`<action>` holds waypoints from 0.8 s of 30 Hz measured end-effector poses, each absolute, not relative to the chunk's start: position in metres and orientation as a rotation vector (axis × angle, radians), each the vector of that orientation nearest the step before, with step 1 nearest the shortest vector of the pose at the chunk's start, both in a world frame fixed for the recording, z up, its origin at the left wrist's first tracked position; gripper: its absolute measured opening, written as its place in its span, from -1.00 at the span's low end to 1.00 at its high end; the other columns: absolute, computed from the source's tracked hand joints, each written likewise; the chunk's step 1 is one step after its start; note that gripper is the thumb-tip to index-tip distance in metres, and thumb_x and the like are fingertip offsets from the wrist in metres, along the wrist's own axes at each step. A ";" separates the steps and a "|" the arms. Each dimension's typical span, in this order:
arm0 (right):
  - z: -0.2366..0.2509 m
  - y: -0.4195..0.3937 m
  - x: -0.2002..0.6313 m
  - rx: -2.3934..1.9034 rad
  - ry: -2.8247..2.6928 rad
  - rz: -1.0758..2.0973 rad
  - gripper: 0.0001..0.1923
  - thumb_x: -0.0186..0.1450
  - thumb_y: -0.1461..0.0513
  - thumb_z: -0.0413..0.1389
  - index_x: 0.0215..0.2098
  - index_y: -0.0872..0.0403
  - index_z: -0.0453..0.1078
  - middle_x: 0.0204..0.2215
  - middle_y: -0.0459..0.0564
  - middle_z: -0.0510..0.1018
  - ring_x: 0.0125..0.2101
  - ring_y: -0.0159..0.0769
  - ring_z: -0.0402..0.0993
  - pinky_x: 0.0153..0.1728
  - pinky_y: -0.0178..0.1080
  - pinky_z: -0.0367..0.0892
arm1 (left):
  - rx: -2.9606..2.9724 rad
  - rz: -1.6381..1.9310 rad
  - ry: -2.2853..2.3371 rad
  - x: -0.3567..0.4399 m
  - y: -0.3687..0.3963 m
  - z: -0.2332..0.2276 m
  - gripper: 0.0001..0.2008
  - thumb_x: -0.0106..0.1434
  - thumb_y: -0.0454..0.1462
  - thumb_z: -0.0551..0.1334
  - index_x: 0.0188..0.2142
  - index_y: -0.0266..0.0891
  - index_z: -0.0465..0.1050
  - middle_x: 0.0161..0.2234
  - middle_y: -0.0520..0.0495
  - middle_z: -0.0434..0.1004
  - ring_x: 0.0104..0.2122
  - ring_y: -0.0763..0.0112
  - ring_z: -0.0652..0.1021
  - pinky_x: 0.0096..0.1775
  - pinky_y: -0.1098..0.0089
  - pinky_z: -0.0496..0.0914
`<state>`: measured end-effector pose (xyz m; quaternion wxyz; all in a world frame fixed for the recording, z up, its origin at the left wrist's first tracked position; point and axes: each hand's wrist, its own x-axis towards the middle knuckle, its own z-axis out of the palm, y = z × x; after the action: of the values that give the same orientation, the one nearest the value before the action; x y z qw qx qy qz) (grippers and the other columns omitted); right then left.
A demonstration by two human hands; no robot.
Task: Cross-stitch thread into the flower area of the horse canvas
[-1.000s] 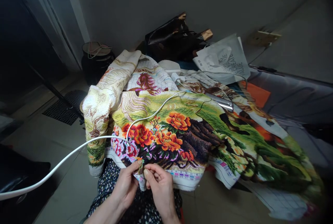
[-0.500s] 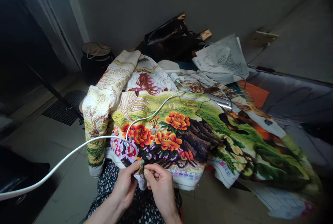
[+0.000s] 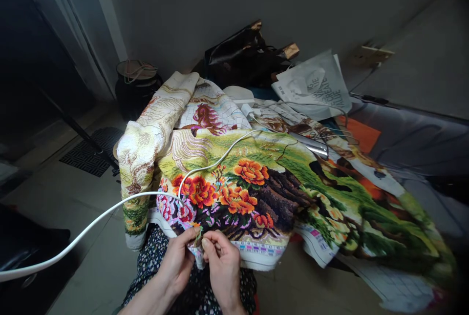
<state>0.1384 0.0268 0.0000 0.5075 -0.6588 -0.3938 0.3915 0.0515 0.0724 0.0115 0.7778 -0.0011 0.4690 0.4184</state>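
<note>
Both hands are seen pinching the near hem of a large cross-stitch cloth (image 3: 256,193) draped across the lap. The left hand (image 3: 178,261) has thumb and forefinger closed on the edge, beside the right hand (image 3: 223,268), whose fingertips are pressed together on the same spot; whether a needle or thread is held between them cannot be told. The step in hand is judged to be fine stitching or thread handling at the border, just below the orange flowers (image 3: 238,198). A steady grip on the fabric and a small, precise pull would be called for next, with the hem kept taut.

Beyond the fingers, a white cable (image 3: 91,224) is run across the flowers and off to the left. Farther out, past the left hand, a rolled-up part of the cloth (image 3: 146,144) is bunched. Beyond the spread cloth, a black bag (image 3: 242,56) and a white printed bag (image 3: 317,85) are propped against a grey wall. To the far left, a dark pot (image 3: 135,85) is stood on the tiled floor (image 3: 91,276); a grey sofa (image 3: 414,134) is seen to the right.
</note>
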 end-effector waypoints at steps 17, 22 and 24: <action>0.003 0.034 0.140 -1.561 -0.835 1.034 -0.85 0.23 0.17 0.06 -0.32 0.11 0.34 -0.59 -0.14 0.36 -0.61 -0.39 0.33 -0.60 -0.39 0.29 | 0.035 0.915 0.951 0.053 0.069 0.012 -0.81 -0.14 -0.30 0.42 -0.57 -0.35 0.45 -0.63 0.06 0.37 -0.61 0.54 0.35 -0.55 0.46 0.28; 0.017 0.044 0.152 -1.628 -1.185 0.982 -0.80 0.27 0.22 -0.01 -0.17 0.06 0.37 -0.59 -0.16 0.40 -0.59 -0.38 0.39 -0.53 -0.39 0.29 | 0.164 1.015 0.941 0.051 0.068 0.012 -0.75 -0.09 -0.34 0.41 -0.35 -0.29 0.50 -0.47 0.01 0.51 -0.49 0.44 0.47 -0.39 0.40 0.39; 0.023 0.047 0.157 -1.688 -1.426 0.931 -0.81 0.30 0.25 -0.05 -0.23 0.05 0.40 -0.60 -0.15 0.42 -0.60 -0.38 0.39 -0.53 -0.39 0.24 | 0.223 1.070 0.926 0.050 0.068 0.012 -0.62 -0.09 -0.37 0.41 -0.22 -0.22 0.49 -0.35 -0.01 0.56 -0.36 0.36 0.53 -0.25 0.34 0.42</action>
<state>0.1569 0.0474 0.0232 0.3634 -0.6559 -0.5539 0.3619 0.0499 0.0677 0.0118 0.7543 0.1021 0.4245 0.4903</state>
